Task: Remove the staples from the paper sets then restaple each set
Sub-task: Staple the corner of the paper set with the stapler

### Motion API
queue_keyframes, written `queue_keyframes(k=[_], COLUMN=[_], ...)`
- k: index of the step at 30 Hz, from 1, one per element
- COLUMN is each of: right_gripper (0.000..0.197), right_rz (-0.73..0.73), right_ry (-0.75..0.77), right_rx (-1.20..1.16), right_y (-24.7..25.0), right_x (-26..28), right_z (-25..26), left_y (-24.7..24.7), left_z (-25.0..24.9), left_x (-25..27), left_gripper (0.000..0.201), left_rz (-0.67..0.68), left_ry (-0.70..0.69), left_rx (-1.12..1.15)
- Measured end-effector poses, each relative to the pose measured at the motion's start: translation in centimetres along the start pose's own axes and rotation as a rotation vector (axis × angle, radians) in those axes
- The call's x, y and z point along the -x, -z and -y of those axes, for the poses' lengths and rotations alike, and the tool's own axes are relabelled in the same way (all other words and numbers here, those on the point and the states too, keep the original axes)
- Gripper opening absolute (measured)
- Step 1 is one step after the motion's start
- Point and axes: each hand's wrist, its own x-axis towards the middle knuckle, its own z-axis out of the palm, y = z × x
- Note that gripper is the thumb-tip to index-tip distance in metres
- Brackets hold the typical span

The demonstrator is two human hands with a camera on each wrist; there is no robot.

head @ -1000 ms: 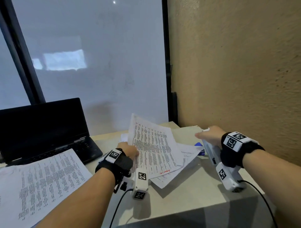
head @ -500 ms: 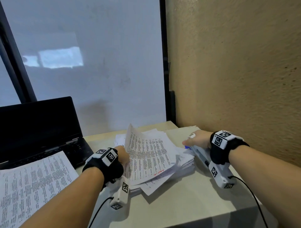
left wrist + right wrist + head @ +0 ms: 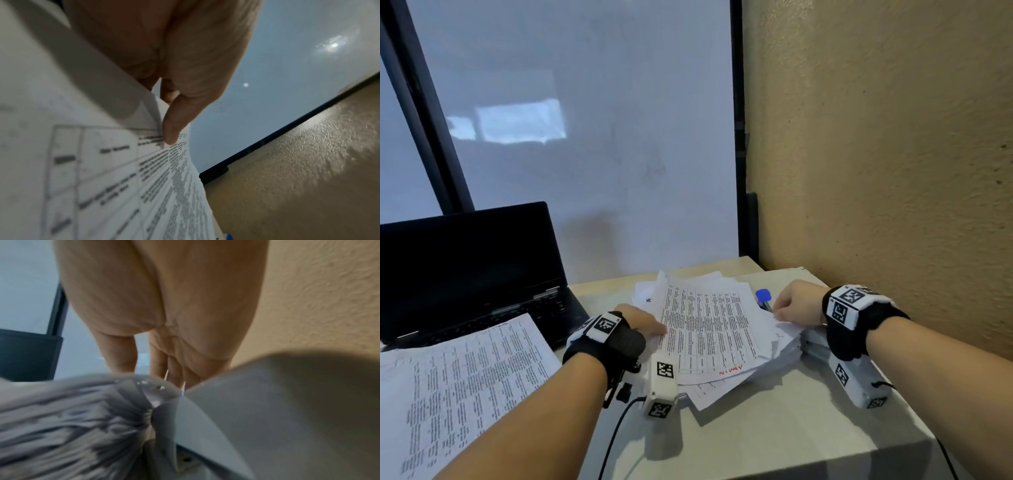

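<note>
Printed sheet (image 3: 709, 329) now flatter on stack (image 3: 784, 353).

Matt printed paper sets (image 3: 709, 329), rough plaster wall (image 3: 893, 154), seemingly smooth laminate table (image 3: 774, 428).

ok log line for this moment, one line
left hand: pinches top printed sheet | right hand: on right edge of paper stack, grip unclear | blue pen: beside stack | stapling: not yet

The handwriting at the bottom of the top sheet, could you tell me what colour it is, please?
Red, on the top sheet of the paper stack; the head view shows it best.
</note>
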Motion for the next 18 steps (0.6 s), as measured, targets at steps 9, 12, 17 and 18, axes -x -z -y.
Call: queue_keyframes(k=[9, 12, 17, 18], right_gripper=[0.033, 0.032, 0.038, 0.043], right_rz=[0.105, 0.099, 0.125, 0.125], right_ry=[0.101, 0.125, 0.125, 0.108], right_rx=[0.102, 0.093, 0.144, 0.148], right_y=[-0.6, -0.6, -0.5, -0.5], right_x=[1.3, 1.6, 2.1, 2.1], right_z=[1.4, 1.4, 2.2, 2.4], left_y=[0.0, -0.1, -0.6, -0.9], left_z=[-0.5, -0.5, -0.4, -0.1], left_x=[2.2, 2.1, 2.9, 2.5], left_gripper=[0.043, 0.047, 0.048, 0.049], left_rz=[0.103, 0.109, -0.002, -0.039], left_ry=[0.009, 0.028, 0.003, -0.001], left_rx=[0.058, -0.007, 0.049, 0.132])
